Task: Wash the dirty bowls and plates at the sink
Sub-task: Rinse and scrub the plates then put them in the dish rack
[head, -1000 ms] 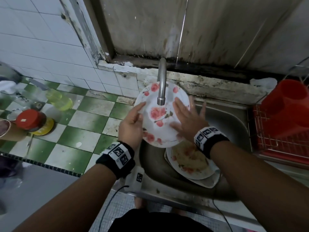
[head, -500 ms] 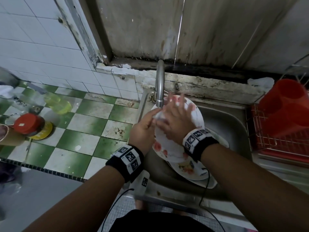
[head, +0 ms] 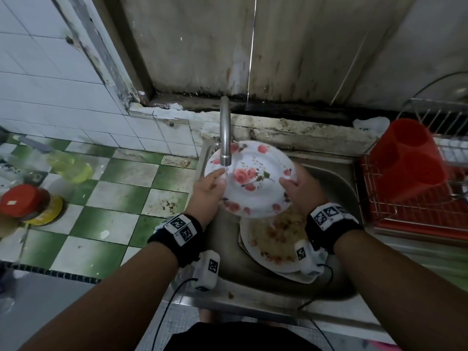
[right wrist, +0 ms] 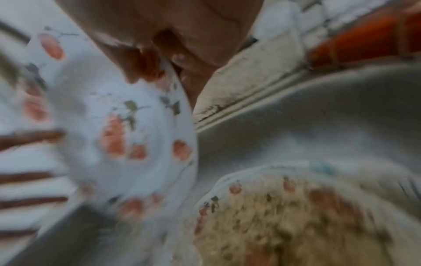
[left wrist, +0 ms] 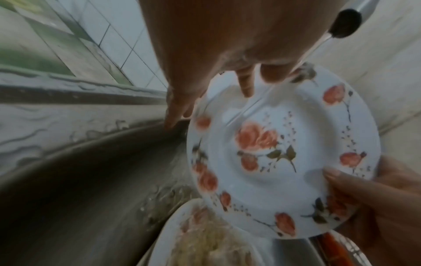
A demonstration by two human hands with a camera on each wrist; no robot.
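Left wrist cam, up close: white rose-print plate [left wrist: 282, 158] tilted up over the sink basin [left wrist: 79, 180], face toward the lens. Left hand [left wrist: 218, 45] up top, thumb on the upper rim, fingers [left wrist: 177, 109] slipping behind the left edge. Right hand [left wrist: 376, 203] pinching the lower right rim, thumb pressed flat on the face. Tap spout [left wrist: 348, 23] in the top right corner, thin stream of water [left wrist: 257, 106] running down onto the plate. Below, a second plate [left wrist: 205, 239] smeared with yellowish food mess. Green and white tiles [left wrist: 56, 37] off to the left.
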